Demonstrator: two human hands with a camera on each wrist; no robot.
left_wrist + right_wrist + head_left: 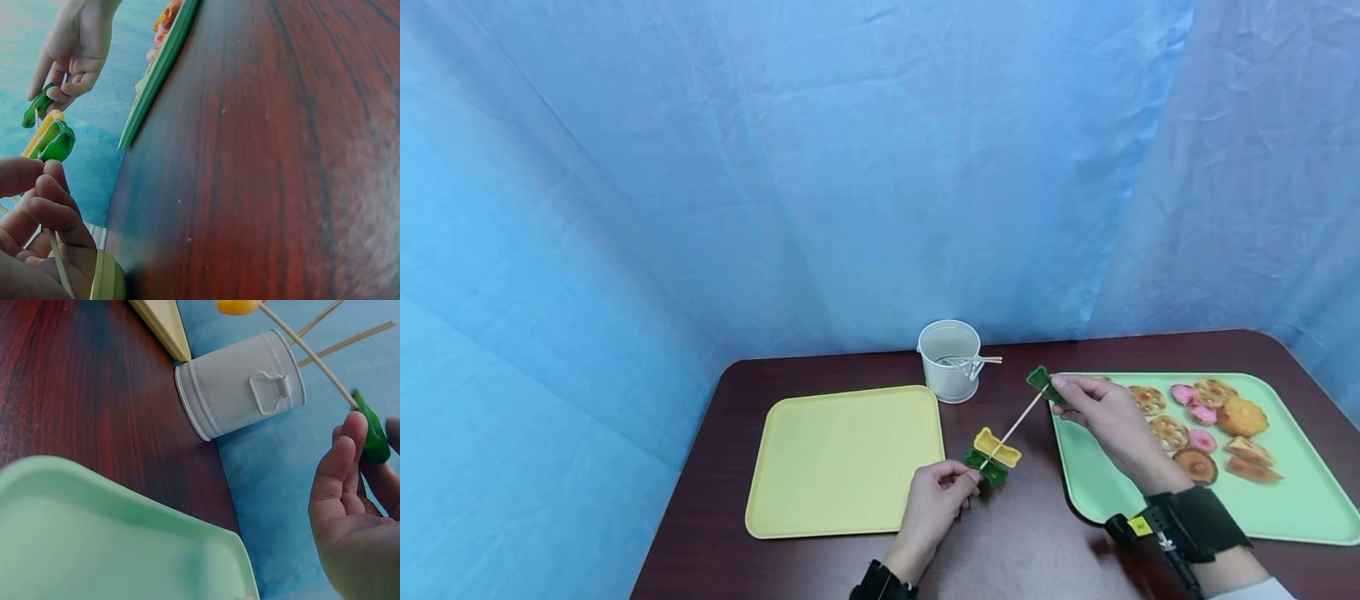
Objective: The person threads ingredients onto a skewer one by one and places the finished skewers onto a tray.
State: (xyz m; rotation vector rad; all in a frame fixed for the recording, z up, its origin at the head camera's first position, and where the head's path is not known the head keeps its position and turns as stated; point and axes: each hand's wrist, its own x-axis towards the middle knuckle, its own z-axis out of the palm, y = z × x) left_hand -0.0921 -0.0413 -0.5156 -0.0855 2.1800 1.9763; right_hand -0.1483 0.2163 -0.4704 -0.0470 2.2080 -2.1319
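Head view: seeing the yellow tray (842, 467) lying flat on the dark table (1022, 550) at far left. Next, pinching the stick (1024, 417) with the left hand (932, 504), using a bent thumb and finger just under the low green piece (995, 472). From the left wrist, seeing more stick poking out below this hand. Behind, finding the white bucket (951, 383) standing upright, with spare sticks (988, 360) leaning out to the right. Going up the stick, meeting the low green piece first, then the yellow piece (1007, 455) touching it, then bare stick slanting up and right. At the top, gripping the high green piece (1041, 379) with the right hand (1101, 421), between thumb and fingers, right by the stick's tip. Not being able to tell the tip's depth inside it.

Probably working on threading this high piece. For doing it well: holding the stick firmly, aiming the tip at the piece's middle, pushing slowly and straight, not bending the thin stick, and minding the fingertips near the point.

Farther right, seeing the green tray (1097, 504), partly under the right hand, holding brown round foods (1242, 417) and pink pieces (1202, 440).
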